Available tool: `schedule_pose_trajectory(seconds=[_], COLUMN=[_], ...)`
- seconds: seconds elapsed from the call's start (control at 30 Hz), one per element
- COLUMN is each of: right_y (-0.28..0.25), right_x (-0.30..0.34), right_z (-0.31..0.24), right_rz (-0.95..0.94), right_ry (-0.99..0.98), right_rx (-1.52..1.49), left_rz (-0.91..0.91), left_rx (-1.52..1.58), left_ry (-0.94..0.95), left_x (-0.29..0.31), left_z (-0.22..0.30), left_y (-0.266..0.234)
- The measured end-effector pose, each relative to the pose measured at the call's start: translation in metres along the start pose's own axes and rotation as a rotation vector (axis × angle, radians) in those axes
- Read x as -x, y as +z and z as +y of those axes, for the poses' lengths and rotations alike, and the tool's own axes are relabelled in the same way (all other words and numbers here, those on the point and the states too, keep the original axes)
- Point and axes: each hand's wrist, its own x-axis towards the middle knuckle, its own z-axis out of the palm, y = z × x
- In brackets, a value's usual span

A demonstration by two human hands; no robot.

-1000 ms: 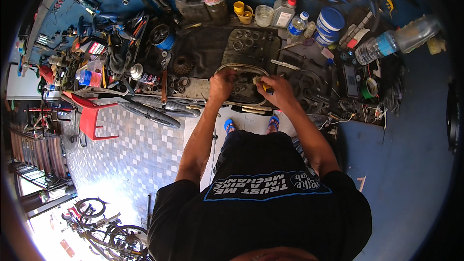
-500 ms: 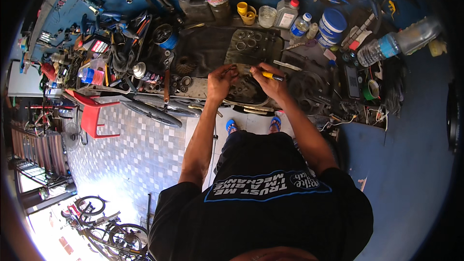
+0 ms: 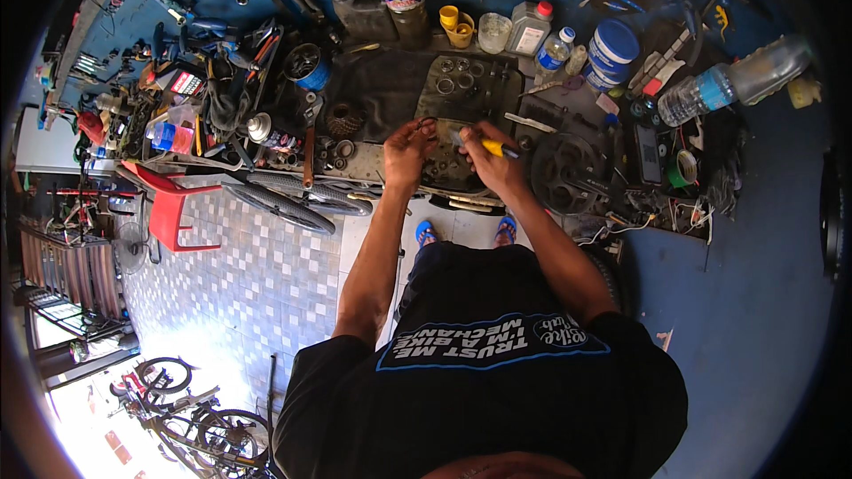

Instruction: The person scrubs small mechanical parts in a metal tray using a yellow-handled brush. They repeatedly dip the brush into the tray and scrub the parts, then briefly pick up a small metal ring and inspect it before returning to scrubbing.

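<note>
Over the near edge of the workbench, my left hand (image 3: pixel 406 156) pinches a small dark ring-like part (image 3: pixel 428 123) between thumb and fingers. My right hand (image 3: pixel 490 158) is closed round a tool with a yellow-and-black handle (image 3: pixel 499 149); its short tip points toward the left hand, and its exact kind is unclear. The two hands are a little apart. Beneath them lies a dark, greasy tray (image 3: pixel 508 98) with several metal rings (image 3: pixel 445 84) at its far end and small dark parts nearer me.
Left of the tray are a cog cassette (image 3: pixel 343 119), a spray can (image 3: pixel 259 129) and a blue tin (image 3: pixel 307 67). A chainring crankset (image 3: pixel 565 168) lies to the right. Bottles and a white-and-blue tub (image 3: pixel 612 46) line the back. A red chair (image 3: pixel 173 213) stands at left.
My right hand has shifted slightly, tilting the yellow-handled tool, its tip now showing between the hands. The ring-like part in my left hand shows more clearly. The view has moved slightly.
</note>
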Motion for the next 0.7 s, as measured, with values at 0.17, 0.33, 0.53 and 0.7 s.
schedule_pose_trajectory(seconds=[0.17,0.33,0.53,0.7], right_y=[-0.003,-0.015,-0.028,-0.033], right_x=[0.018,0.002,-0.01,-0.008], right_z=[-0.026,-0.027,-0.019,-0.04], right_rz=[-0.209,-0.137,-0.138,-0.262], right_ry=[-0.281,-0.338,-0.304,-0.273], right_rx=[0.288,0.356,0.432,0.387], left_rz=[-0.048,0.016,-0.084,-0.17], left_rx=[0.056,-0.037,0.009,-0.113], left_ry=[0.024,-0.007,-0.086,-0.189], left_x=[-0.004,0.002,0.003,0.0], left_z=[-0.009,0.001,0.014,0.018], left_y=[-0.01,-0.006,-0.01,-0.017])
